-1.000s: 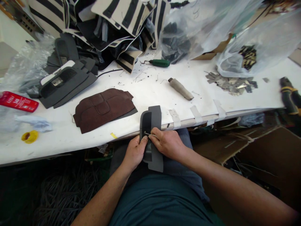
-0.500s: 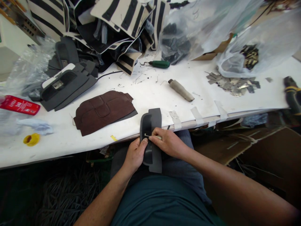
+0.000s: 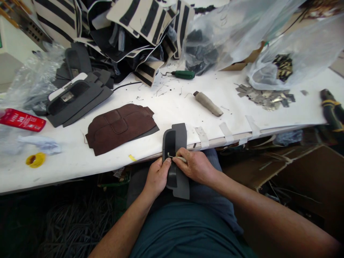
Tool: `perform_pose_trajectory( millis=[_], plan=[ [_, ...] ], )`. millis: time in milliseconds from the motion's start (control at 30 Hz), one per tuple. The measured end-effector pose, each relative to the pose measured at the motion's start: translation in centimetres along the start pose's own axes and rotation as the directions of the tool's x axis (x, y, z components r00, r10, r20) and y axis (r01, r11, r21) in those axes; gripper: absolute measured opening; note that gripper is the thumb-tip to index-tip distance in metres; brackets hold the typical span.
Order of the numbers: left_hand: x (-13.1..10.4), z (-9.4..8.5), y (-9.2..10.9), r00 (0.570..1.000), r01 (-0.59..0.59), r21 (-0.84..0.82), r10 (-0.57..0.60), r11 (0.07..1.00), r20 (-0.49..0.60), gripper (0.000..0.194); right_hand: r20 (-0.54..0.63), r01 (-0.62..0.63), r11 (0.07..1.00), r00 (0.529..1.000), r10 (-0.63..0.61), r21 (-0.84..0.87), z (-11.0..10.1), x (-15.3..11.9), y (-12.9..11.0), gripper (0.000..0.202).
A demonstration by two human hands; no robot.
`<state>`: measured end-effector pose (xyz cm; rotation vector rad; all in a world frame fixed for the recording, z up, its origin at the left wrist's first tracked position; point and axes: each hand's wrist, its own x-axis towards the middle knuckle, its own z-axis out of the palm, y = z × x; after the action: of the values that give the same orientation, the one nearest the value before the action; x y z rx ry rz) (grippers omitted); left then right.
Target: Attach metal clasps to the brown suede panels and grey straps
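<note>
My left hand (image 3: pixel 158 176) grips the left edge of a dark grey shaped panel (image 3: pixel 181 179), thumb on its face. The panel stands lengthwise away from me over my lap, its far end against the table's front edge. Between the thumb and fingers of my right hand (image 3: pixel 195 165) is a thin tool with a pale handle (image 3: pixel 182 158). Its slender tip reaches a small light metal piece (image 3: pixel 168 154) in the panel's dark recess. On the table to the left lies a brown stitched panel (image 3: pixel 118 127) on top of a dark piece.
A green-handled hook tool (image 3: pixel 184 74) and a cloth-wrapped tool (image 3: pixel 209 104) lie beyond my hands. Metal plates (image 3: pixel 266 96) are heaped at right, near pliers (image 3: pixel 331 107). Grey panels (image 3: pixel 80 95), a red bottle (image 3: pixel 23 119) and a yellow cap (image 3: pixel 36 160) sit left. Striped pieces (image 3: pixel 142 18) pile up behind.
The grey panel and both hands have shifted slightly right in view. The tool's tip stays at the small metal piece, and both grips look the same.
</note>
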<state>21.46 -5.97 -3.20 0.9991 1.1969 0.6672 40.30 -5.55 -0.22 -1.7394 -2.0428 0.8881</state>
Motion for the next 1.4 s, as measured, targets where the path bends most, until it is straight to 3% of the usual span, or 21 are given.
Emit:
perform_pose_trajectory(
  millis=[133, 233, 400, 567, 733, 933, 1067, 1167, 1267, 1400],
  plan=[
    [0.0, -0.1, -0.1, 1.0, 0.008, -0.006, -0.008, 1.0, -0.006, 0.044, -0.018, -0.017, 1.0, 1.0, 0.016, -0.025, 0.2, 0.0, -0.2, 0.021],
    [0.1, -0.1, 0.0, 1.0, 0.014, -0.017, -0.014, 1.0, -0.006, 0.04, -0.05, 0.001, 0.99, 0.999, -0.008, -0.14, 0.3, 0.0, -0.2, 0.023],
    [0.1, -0.1, 0.5, 1.0, 0.029, -0.041, -0.029, 0.999, 0.0, 0.04, -0.1, 0.159, 0.932, 0.974, -0.202, -0.326, 0.5, 0.2, 0.3, 0.03],
    [0.1, -0.1, 0.5, 0.999, 0.041, -0.057, -0.041, 0.998, 0.015, 0.042, -0.135, 0.268, 0.918, 0.939, -0.317, -0.292, 1.2, 0.4, 1.5, 0.036],
    [0.1, -0.1, 0.3, 0.998, 0.064, -0.069, -0.062, 0.996, 0.025, 0.04, -0.195, 0.132, 0.985, 0.969, -0.152, -0.111, 1.8, 0.7, 1.8, 0.035],
    [0.1, -0.2, 0.3, 0.997, 0.075, -0.081, -0.072, 0.994, 0.035, 0.042, -0.166, 0.025, 0.999, 0.986, -0.019, 0.038, 1.7, 0.6, 1.0, 0.03],
    [0.1, -0.1, 0.7, 0.997, 0.075, -0.079, -0.073, 0.994, 0.026, 0.041, -0.154, -0.029, 0.986, 0.987, 0.055, 0.165, 0.5, 1.0, 0.2, 0.024],
    [-0.1, 0.0, 1.1, 0.998, 0.062, -0.07, -0.061, 0.996, 0.02, 0.041, -0.067, -0.089, 0.962, 0.992, 0.109, 0.257, -1.3, 1.9, -0.6, 0.023],
    [-0.2, 0.1, 1.4, 0.999, 0.041, -0.06, -0.04, 0.997, 0.014, 0.042, 0.043, -0.103, 0.968, 0.994, 0.096, 0.229, -2.9, 2.5, -0.9, 0.021],
    [-0.2, 0.2, 1.3, 1.0, 0.023, -0.06, -0.023, 0.998, 0.003, 0.045, 0.026, 0.01, 0.995, 1.0, -0.013, 0.101, -2.8, 1.8, -0.6, 0.016]
  ],
)
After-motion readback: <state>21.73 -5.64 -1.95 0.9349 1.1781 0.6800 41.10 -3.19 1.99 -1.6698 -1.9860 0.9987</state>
